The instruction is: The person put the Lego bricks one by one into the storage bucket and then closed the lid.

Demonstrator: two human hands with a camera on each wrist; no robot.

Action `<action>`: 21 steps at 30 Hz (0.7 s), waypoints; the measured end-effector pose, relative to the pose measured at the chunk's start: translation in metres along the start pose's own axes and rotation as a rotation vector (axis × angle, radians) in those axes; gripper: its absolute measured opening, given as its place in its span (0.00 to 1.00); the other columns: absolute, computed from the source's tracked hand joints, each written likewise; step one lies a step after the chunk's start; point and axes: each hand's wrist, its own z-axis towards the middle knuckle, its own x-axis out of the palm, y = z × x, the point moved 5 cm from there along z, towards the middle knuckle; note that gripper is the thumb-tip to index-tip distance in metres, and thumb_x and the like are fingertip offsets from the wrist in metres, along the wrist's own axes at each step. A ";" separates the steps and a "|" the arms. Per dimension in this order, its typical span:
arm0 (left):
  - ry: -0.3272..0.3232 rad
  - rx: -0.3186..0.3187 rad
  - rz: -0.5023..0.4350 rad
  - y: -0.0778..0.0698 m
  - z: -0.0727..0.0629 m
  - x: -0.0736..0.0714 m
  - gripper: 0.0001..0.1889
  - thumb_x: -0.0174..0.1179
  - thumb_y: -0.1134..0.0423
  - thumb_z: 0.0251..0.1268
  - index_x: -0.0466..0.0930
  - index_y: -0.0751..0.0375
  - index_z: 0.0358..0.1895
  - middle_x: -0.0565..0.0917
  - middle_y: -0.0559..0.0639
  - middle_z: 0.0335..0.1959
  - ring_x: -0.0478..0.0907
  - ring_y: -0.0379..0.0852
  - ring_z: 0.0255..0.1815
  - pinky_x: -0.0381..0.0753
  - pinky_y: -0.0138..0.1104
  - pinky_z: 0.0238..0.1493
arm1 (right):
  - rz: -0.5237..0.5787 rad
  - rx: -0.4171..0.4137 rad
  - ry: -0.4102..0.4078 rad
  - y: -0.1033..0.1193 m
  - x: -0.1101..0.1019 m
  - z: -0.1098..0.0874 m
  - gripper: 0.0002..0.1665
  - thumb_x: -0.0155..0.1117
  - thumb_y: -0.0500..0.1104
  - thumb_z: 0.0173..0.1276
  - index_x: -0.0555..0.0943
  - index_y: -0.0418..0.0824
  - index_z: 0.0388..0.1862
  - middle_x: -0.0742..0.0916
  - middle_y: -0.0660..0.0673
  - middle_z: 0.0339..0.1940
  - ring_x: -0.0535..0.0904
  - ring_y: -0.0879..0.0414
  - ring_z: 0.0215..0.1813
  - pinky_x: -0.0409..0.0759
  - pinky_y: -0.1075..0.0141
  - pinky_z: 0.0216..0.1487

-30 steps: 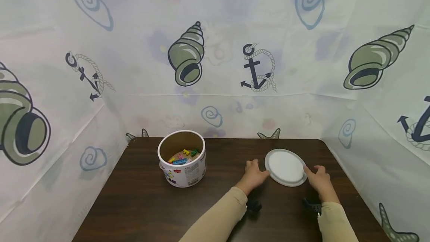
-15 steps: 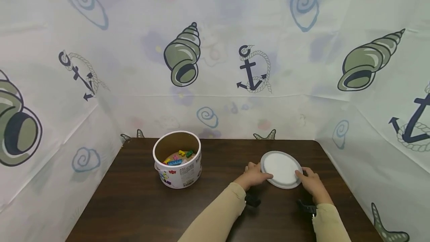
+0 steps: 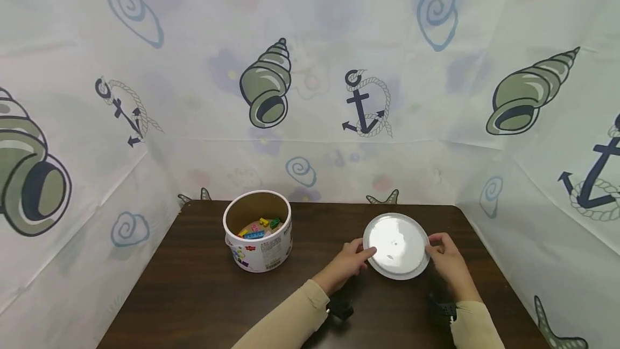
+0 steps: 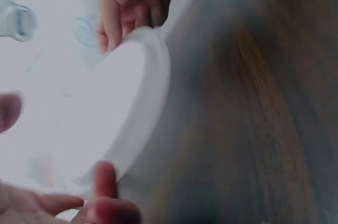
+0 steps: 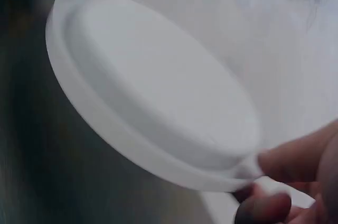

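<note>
A round white lid point(image 3: 396, 246), likely plastic, is held by its rim between both hands on the right half of the table. The left hand point(image 3: 343, 264) pinches its left edge, thumb on top. My right hand point(image 3: 448, 263) pinches the right edge. In the right wrist view the lid point(image 5: 158, 81) is tilted above the dark surface, with the right thumb and fingers point(image 5: 296, 160) on its rim. Blur softens the left wrist view, where the lid point(image 4: 113, 108) spans both hands. To the left stands a white bucket point(image 3: 268, 252) without a cover, small colourful toy blocks point(image 3: 256, 230) inside.
The dark wooden table point(image 3: 203, 284) bears the bucket at its back left. A pale cloth backdrop point(image 3: 319, 166) printed with shells and anchors surrounds the back and sides. Dark wrist cameras point(image 3: 340, 307) sit under both wrists.
Both hands have taken hold of the lid's rim and raised it off the table. It has shifted slightly left and looks larger. The bucket stays in place.
</note>
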 end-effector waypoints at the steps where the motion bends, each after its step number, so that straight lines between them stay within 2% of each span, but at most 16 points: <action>1: -0.011 0.028 -0.047 -0.004 -0.007 -0.006 0.32 0.61 0.42 0.81 0.72 0.58 0.77 0.74 0.58 0.61 0.81 0.49 0.43 0.77 0.37 0.42 | 0.034 -0.028 -0.011 0.010 0.002 -0.005 0.23 0.54 0.46 0.88 0.66 0.39 0.75 0.84 0.38 0.50 0.79 0.51 0.38 0.78 0.61 0.36; 3: -0.028 0.092 -0.132 -0.018 -0.022 -0.020 0.31 0.59 0.43 0.82 0.72 0.60 0.76 0.78 0.60 0.59 0.82 0.48 0.41 0.77 0.35 0.40 | 0.124 -0.081 -0.035 0.033 0.007 -0.014 0.24 0.56 0.46 0.88 0.66 0.41 0.75 0.84 0.43 0.46 0.78 0.56 0.32 0.79 0.63 0.30; 6: -0.032 0.183 -0.205 -0.048 -0.049 -0.046 0.29 0.54 0.45 0.86 0.70 0.59 0.78 0.81 0.65 0.60 0.86 0.52 0.45 0.80 0.37 0.46 | 0.240 -0.150 -0.051 0.070 0.019 -0.027 0.24 0.58 0.48 0.87 0.69 0.41 0.74 0.83 0.48 0.44 0.78 0.58 0.29 0.80 0.64 0.27; 8: -0.041 0.225 -0.200 -0.069 -0.067 -0.065 0.28 0.50 0.46 0.88 0.69 0.58 0.79 0.80 0.67 0.60 0.86 0.55 0.50 0.82 0.38 0.51 | 0.309 -0.198 -0.048 0.094 0.032 -0.033 0.23 0.59 0.48 0.86 0.73 0.39 0.71 0.83 0.48 0.42 0.79 0.58 0.30 0.82 0.65 0.28; 11: -0.077 0.254 -0.157 -0.091 -0.091 -0.091 0.27 0.46 0.47 0.90 0.70 0.59 0.79 0.78 0.67 0.62 0.85 0.55 0.53 0.83 0.38 0.57 | 0.411 -0.259 -0.033 0.121 0.055 -0.041 0.20 0.61 0.48 0.86 0.78 0.36 0.66 0.83 0.48 0.41 0.81 0.58 0.33 0.84 0.67 0.32; 13: -0.141 0.275 -0.117 -0.101 -0.103 -0.106 0.26 0.44 0.47 0.91 0.72 0.62 0.75 0.79 0.68 0.60 0.84 0.53 0.52 0.83 0.37 0.58 | 0.478 -0.316 -0.034 0.137 0.071 -0.044 0.19 0.61 0.46 0.85 0.80 0.35 0.64 0.84 0.46 0.42 0.83 0.55 0.35 0.86 0.66 0.35; 16: -0.255 0.324 -0.042 -0.113 -0.116 -0.130 0.24 0.41 0.50 0.92 0.76 0.66 0.66 0.74 0.64 0.59 0.82 0.51 0.49 0.83 0.37 0.57 | 0.518 -0.423 -0.032 0.160 0.099 -0.043 0.17 0.62 0.44 0.85 0.84 0.39 0.65 0.83 0.46 0.46 0.82 0.54 0.35 0.85 0.65 0.38; 18: -0.347 0.350 0.032 -0.120 -0.124 -0.150 0.20 0.44 0.52 0.91 0.78 0.66 0.59 0.70 0.60 0.58 0.79 0.51 0.50 0.81 0.34 0.56 | 0.562 -0.487 0.022 0.175 0.122 -0.039 0.18 0.62 0.44 0.85 0.84 0.40 0.67 0.84 0.47 0.48 0.80 0.54 0.35 0.83 0.66 0.37; 21: -0.453 0.356 0.149 -0.128 -0.134 -0.183 0.14 0.51 0.59 0.87 0.77 0.65 0.59 0.63 0.57 0.64 0.71 0.54 0.65 0.74 0.37 0.65 | 0.650 -0.544 0.177 0.193 0.159 -0.033 0.20 0.53 0.40 0.88 0.83 0.38 0.70 0.83 0.46 0.50 0.75 0.55 0.33 0.77 0.67 0.32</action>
